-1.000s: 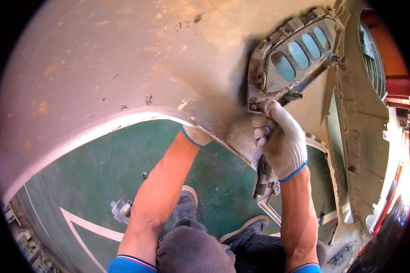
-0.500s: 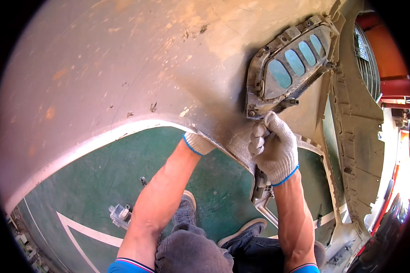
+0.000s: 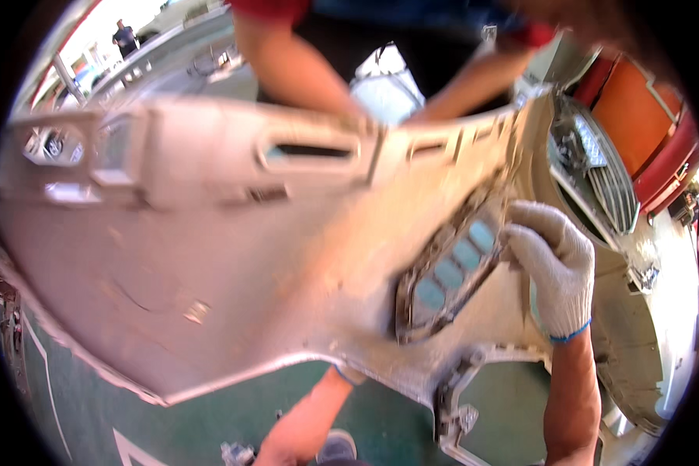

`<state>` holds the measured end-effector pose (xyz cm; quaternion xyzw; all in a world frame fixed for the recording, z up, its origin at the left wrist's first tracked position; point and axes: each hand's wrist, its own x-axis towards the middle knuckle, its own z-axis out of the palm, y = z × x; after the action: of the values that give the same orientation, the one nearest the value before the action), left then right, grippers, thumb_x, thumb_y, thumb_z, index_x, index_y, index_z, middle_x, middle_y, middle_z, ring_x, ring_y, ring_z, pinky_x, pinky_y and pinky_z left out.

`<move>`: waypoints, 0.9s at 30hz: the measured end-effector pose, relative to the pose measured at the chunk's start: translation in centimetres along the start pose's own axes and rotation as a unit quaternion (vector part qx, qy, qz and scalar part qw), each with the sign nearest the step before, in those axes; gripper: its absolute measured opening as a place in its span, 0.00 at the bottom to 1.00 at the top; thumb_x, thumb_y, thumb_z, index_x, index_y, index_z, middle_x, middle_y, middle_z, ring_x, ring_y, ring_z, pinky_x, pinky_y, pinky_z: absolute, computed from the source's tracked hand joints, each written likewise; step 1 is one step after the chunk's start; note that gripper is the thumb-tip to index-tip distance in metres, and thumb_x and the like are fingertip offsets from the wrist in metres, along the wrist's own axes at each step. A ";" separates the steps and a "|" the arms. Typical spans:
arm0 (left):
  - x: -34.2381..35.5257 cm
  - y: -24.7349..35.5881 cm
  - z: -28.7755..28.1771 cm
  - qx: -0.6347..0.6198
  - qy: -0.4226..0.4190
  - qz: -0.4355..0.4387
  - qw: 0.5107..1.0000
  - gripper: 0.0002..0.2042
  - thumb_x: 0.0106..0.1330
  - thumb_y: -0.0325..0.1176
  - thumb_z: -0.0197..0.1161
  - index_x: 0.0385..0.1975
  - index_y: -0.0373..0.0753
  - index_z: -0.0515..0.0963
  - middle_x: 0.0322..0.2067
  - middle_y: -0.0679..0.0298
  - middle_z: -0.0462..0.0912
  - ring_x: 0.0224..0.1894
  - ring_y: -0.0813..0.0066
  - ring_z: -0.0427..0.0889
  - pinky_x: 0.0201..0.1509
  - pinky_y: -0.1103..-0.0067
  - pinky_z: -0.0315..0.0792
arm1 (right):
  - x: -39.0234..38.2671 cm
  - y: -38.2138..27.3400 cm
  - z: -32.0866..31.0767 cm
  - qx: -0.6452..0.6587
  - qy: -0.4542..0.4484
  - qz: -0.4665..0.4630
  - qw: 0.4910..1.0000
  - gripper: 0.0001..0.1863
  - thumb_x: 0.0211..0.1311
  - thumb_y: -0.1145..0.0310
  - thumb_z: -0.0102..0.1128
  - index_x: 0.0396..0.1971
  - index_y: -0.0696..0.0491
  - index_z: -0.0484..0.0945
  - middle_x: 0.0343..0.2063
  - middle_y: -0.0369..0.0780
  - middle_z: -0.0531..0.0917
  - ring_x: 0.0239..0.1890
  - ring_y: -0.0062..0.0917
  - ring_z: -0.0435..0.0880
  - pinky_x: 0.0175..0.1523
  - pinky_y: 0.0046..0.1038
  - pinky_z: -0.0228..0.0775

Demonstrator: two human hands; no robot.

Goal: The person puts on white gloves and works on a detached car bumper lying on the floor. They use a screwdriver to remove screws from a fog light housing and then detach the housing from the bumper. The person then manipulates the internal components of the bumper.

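A large pale bumper panel (image 3: 225, 256), partly blurred, shows its inner side. On its right half is a dark slotted insert (image 3: 431, 272) with light blue showing through the openings. My right hand (image 3: 551, 272), in a white knit glove with blue cuff, has its fingers curled at the insert's upper right end. My left hand (image 3: 348, 373) reaches under the panel's lower edge, its fingers hidden behind it. An angular opening with a frame (image 3: 446, 400) lies below the insert.
A co-worker in red sleeves (image 3: 303, 70) reaches down behind the panel's top edge. A grille (image 3: 606, 190) and red structures (image 3: 660, 175) stand at right. A distant person (image 3: 126, 39) is at upper left. Green floor (image 3: 109, 404) with white lines shows below.
My view has swung upward, bringing the panel's top edge and the co-worker into sight. My right hand has shifted from the insert's lower corner to its upper right end.
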<state>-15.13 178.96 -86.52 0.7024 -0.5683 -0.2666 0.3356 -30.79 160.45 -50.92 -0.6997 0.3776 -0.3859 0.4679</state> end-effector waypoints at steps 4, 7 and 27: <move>0.4 0.6 -1.8 0.001 -0.009 -0.009 1.000 0.17 0.81 0.40 0.51 0.62 0.41 0.76 0.56 0.59 0.81 0.57 0.67 0.78 0.63 0.69 0.75 | 6.1 -2.3 0.7 -0.005 0.042 -0.116 0.992 0.19 0.68 0.72 0.70 0.56 0.63 0.83 0.42 0.38 0.88 0.43 0.15 0.83 0.50 0.20 0.77; 2.0 1.3 -1.3 -0.005 -0.009 0.004 1.000 0.17 0.81 0.41 0.51 0.62 0.41 0.76 0.56 0.59 0.81 0.57 0.67 0.79 0.63 0.69 0.75 | 7.7 -3.7 1.4 -0.101 0.012 -0.137 0.985 0.21 0.68 0.67 0.69 0.57 0.63 0.82 0.42 0.40 0.89 0.45 0.18 0.85 0.52 0.23 0.77; 0.3 2.3 -3.8 0.035 -0.004 -0.018 0.999 0.19 0.79 0.43 0.52 0.63 0.42 0.76 0.57 0.59 0.81 0.58 0.66 0.79 0.63 0.68 0.75 | 13.4 -5.7 2.7 -0.342 0.131 -0.399 0.841 0.32 0.60 0.53 0.77 0.60 0.55 0.82 0.47 0.43 0.89 0.50 0.31 0.89 0.55 0.35 0.82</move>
<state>-13.64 179.03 -82.35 0.7230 -0.5657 -0.2552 0.3035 -21.81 151.11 -43.70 -0.8485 0.2317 -0.4732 -0.0492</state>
